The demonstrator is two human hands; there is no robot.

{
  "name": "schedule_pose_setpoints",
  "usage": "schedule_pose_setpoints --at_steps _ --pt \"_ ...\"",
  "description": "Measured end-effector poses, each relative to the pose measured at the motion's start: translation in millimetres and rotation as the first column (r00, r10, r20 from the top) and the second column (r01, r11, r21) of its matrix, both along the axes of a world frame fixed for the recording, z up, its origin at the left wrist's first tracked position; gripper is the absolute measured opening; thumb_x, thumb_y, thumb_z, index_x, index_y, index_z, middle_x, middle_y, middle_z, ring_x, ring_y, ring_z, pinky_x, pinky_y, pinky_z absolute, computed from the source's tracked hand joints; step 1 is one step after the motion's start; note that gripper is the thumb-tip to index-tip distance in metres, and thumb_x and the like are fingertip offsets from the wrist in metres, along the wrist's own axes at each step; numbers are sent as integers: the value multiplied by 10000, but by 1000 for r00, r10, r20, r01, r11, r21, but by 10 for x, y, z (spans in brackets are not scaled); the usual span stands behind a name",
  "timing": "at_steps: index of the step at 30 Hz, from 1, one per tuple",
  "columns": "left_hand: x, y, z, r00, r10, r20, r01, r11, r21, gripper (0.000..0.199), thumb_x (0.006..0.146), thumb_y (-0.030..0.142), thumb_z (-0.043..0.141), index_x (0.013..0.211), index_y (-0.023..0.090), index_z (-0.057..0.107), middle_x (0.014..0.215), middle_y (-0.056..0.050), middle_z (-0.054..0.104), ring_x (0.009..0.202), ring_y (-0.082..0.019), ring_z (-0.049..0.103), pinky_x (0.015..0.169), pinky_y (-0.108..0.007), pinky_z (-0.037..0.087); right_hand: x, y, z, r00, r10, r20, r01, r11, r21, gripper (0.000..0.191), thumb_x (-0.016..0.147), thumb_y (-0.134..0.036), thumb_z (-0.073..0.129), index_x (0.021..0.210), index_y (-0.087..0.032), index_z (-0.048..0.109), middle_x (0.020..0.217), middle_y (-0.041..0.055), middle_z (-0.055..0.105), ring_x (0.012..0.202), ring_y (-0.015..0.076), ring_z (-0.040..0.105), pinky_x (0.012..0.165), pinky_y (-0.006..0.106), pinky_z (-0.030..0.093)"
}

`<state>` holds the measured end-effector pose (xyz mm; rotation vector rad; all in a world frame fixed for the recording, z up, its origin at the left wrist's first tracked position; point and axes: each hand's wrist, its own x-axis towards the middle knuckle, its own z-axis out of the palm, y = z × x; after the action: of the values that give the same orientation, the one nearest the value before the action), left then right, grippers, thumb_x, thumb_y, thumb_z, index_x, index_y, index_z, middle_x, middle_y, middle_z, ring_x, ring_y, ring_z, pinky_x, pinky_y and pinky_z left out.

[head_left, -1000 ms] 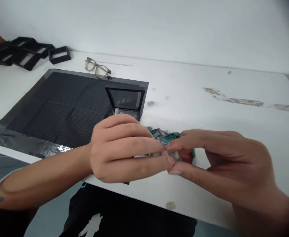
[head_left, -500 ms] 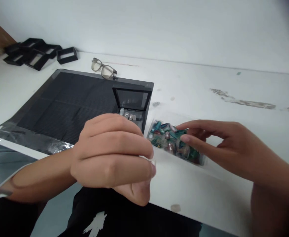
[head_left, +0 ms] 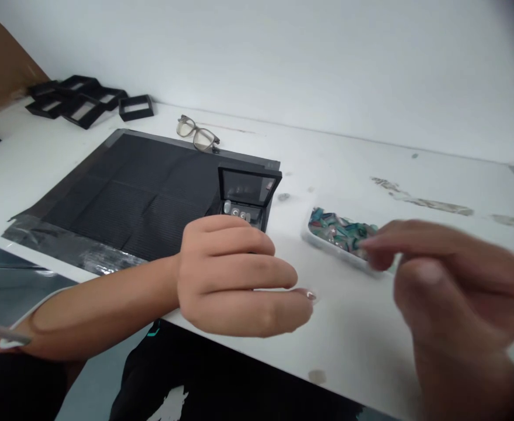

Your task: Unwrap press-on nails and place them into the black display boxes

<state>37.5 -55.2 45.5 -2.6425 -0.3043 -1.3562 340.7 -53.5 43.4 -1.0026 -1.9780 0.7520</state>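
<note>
My left hand is closed in front of the black box, palm turned down. Pinched at its fingertips is a small shiny false nail, mostly hidden by the fingers. My right hand, blurred, hovers at the right end of a clear plastic tub, thumb and forefinger apart. I see nothing held in it. Inside the tub lie many teal, brown and clear false nails. A small black box stands with its lid raised; several pale nails sit in it, partly behind my left hand.
Under the black box lies a dark ribbed mat with taped edges. Eyeglasses rest beyond it. Several black frame-like boxes are heaped at the back left, one more beside them. A white wall bounds the table.
My right hand has come off the nails and drawn back to the right, blurring. The tub now appears farther right. My left hand has shifted right, still pinching the nail. The view has shifted slightly.
</note>
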Motion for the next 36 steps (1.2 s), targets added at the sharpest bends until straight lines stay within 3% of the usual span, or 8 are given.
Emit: schedule_pose_setpoints --at_steps 1,3,6,10,19,23,31,36 --pt "4 15 -4 1000 -6 5 6 999 32 114 900 254 699 793 289 683 704 86 731 579 -99 659 536 -251 574 -207 -87 -30 995 9 -100 -1 997 81 282 881 -317 713 1149 -393 761 879 19 757 643 224 654 523 399 485" --pt "9 46 -15 999 26 -32 -24 997 68 84 876 244 733 802 264 701 723 79 746 592 -93 670 550 -235 570 -546 -208 -96 968 141 -208 -119 986 113 312 875 -413 722 1173 -327 757 783 37 727 595 198 608 517 387 471" --pt "14 93 -40 990 121 -75 -117 992 56 61 863 219 746 816 217 708 747 57 765 636 -96 702 577 -225 572 -766 -245 -176 973 123 -197 -100 987 122 402 805 -250 810 1195 -316 735 747 1 683 598 162 580 560 357 484" --pt "27 132 -69 988 151 -29 -149 987 65 113 856 205 752 766 190 685 709 58 757 608 -87 699 562 -214 559 -778 -215 -230 989 -20 -147 53 975 217 552 722 -51 823 1194 -319 722 712 -37 606 607 131 550 555 317 483" --pt "-9 22 38 958 167 -233 -170 985 7 126 935 241 676 820 228 724 839 45 797 742 -105 751 654 -233 613 -828 -251 -191 995 -83 -59 99 933 346 450 769 -71 802 1148 -298 718 690 -60 603 572 83 548 534 249 498" --pt "-18 3 66 959 161 -235 -169 985 -16 90 931 263 686 978 210 742 882 23 806 771 -125 763 665 -253 635 -815 -256 -180 993 -104 -51 115 932 343 411 794 -92 791 1131 -315 720 709 -50 643 561 87 564 501 246 499" --pt "-33 -14 98 969 160 -187 -168 985 -26 104 888 265 727 987 233 734 801 33 792 696 -125 742 624 -256 631 -774 -319 -125 988 -98 -121 133 936 326 447 803 -101 770 1145 -386 731 759 -34 725 549 132 598 444 302 475" --pt "-77 -68 118 967 138 -212 -159 984 -83 124 904 256 689 1026 245 712 851 21 795 780 -153 757 687 -304 651 -791 -424 -58 985 -64 -163 87 986 139 378 807 -80 763 1070 -352 757 719 -32 703 596 139 632 488 307 491"
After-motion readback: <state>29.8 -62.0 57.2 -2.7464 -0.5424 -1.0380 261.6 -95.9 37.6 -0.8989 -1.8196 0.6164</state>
